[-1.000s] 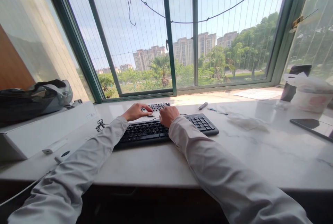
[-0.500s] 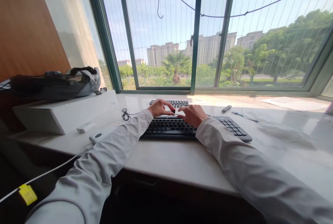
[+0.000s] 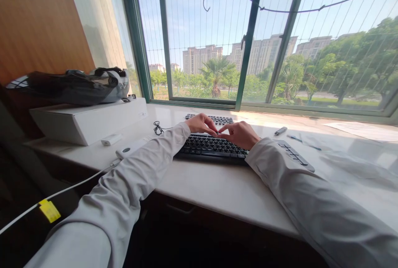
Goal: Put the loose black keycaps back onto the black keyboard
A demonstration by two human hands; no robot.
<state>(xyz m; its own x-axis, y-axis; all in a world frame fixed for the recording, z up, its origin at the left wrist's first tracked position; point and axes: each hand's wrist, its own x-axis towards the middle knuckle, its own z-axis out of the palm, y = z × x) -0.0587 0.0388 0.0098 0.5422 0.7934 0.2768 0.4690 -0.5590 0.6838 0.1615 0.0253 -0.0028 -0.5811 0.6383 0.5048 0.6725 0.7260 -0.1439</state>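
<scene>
Pale marble countertop (image 3: 199,191) spreading beneath both hands, white box (image 3: 102,122) well off to their left. Black keyboard (image 3: 214,150) right under them, rows of black keycaps (image 3: 224,119) just beyond! Left hand (image 3: 201,123) and right hand (image 3: 243,135) meet, thumbs and forefingers nearly closed. Coiled black cable (image 3: 158,128), left of the left hand. Tiniest, a small dark piece (image 3: 217,133): the left pinches it; whether the right grips too, I can't tell.
</scene>
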